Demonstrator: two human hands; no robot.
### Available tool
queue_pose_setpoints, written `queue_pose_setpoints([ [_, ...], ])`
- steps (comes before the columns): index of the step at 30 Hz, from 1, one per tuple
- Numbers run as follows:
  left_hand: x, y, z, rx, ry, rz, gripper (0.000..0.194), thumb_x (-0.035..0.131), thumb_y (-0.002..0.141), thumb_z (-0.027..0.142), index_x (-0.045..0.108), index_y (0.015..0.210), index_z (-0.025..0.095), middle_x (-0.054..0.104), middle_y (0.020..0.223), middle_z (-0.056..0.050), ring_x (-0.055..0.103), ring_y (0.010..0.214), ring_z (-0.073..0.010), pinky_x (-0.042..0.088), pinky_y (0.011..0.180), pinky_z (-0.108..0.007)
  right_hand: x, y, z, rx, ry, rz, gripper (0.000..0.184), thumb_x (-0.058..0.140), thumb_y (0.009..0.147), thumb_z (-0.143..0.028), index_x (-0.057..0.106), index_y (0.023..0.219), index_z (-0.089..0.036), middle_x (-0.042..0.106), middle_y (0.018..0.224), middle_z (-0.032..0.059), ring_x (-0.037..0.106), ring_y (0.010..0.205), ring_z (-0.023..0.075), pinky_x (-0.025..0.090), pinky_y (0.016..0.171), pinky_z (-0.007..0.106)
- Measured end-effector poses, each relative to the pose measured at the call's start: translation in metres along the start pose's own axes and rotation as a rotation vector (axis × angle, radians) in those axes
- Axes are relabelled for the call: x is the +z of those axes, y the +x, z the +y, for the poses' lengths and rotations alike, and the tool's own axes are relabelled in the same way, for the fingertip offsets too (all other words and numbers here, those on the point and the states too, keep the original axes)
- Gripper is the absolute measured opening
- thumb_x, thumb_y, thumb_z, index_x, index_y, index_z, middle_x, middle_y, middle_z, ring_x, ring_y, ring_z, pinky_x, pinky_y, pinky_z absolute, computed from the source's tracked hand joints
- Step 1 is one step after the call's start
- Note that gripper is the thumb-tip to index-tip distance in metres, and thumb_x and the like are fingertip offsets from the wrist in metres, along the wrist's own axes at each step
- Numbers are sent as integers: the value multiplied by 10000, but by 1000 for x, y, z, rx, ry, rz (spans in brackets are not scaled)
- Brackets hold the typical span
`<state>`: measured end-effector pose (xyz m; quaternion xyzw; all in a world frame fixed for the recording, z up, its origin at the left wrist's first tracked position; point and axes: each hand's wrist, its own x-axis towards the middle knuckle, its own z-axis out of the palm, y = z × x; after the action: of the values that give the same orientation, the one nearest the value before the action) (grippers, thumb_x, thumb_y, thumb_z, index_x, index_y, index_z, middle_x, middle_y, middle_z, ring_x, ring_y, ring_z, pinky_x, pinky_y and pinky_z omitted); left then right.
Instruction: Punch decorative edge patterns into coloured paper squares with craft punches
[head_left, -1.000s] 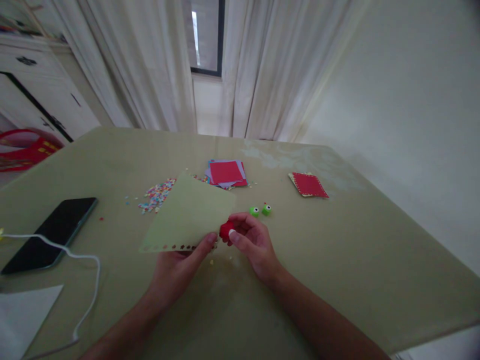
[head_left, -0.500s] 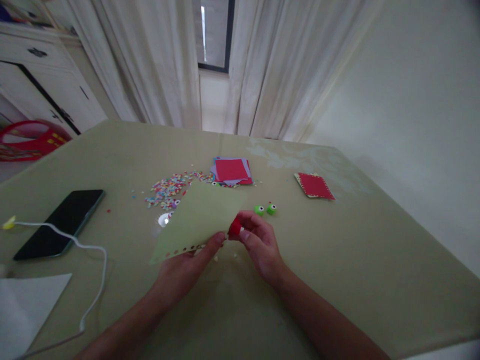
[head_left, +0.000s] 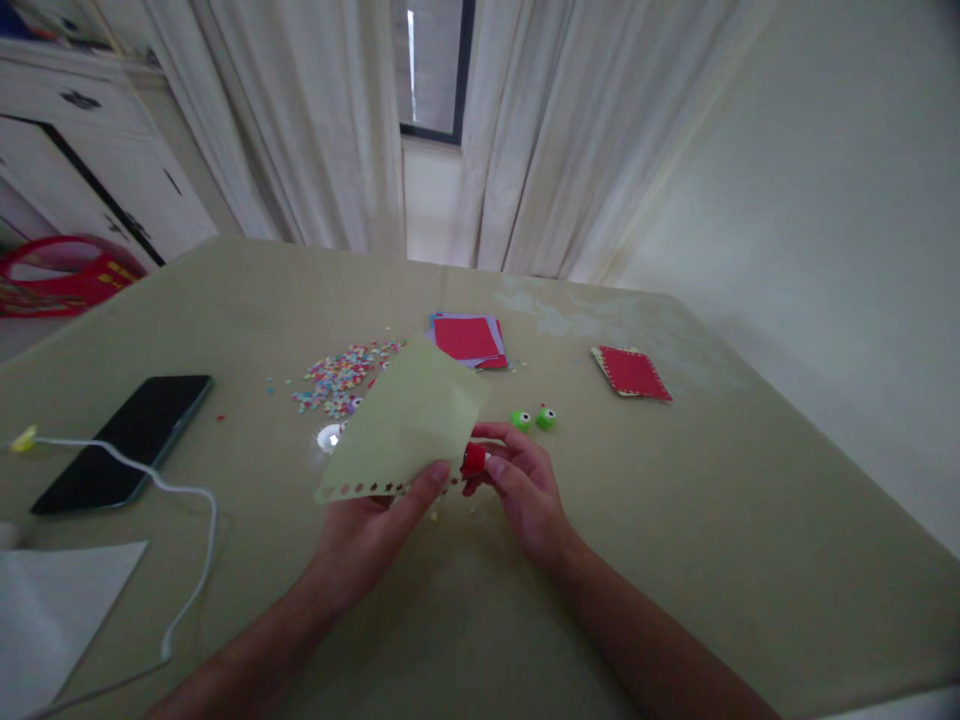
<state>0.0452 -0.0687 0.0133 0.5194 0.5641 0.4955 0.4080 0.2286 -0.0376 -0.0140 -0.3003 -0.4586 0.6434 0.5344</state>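
My left hand (head_left: 397, 525) is closed on a pale green sheet of paper (head_left: 412, 420), thumb on top near its lower edge. A row of small punched holes runs along that edge. My right hand (head_left: 529, 490) grips a small red craft punch (head_left: 474, 460) at the sheet's lower right corner; whether its jaw is around the paper I cannot tell. Beyond the right hand sit two small green punches with eye shapes (head_left: 533, 419). Behind the sheet lies a heap of colourful paper bits (head_left: 341, 372), partly covered by it.
A stack of red and lilac paper squares (head_left: 469, 338) lies at the back. Red squares with punched edges (head_left: 634, 373) lie to the right. On the left are a phone (head_left: 124, 440), a white cable (head_left: 204, 560) and a white sheet (head_left: 64, 610).
The green sheet has turned and tilted, so its punched edge shows more fully. The red punch has turned slightly in my right hand. The camera view has shifted a little.
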Motion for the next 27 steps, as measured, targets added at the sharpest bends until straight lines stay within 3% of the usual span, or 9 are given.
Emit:
queue_pose_setpoints([
  [27, 0, -1, 1, 3, -21, 51, 313, 786, 837, 508, 813, 1066, 297, 869, 1024, -52, 805, 1048, -327, 632, 1006, -471, -1, -1, -1, -21, -88, 31, 332, 788, 909, -442, 732, 1160, -231, 824, 899, 61, 772, 748, 220, 525, 638, 307],
])
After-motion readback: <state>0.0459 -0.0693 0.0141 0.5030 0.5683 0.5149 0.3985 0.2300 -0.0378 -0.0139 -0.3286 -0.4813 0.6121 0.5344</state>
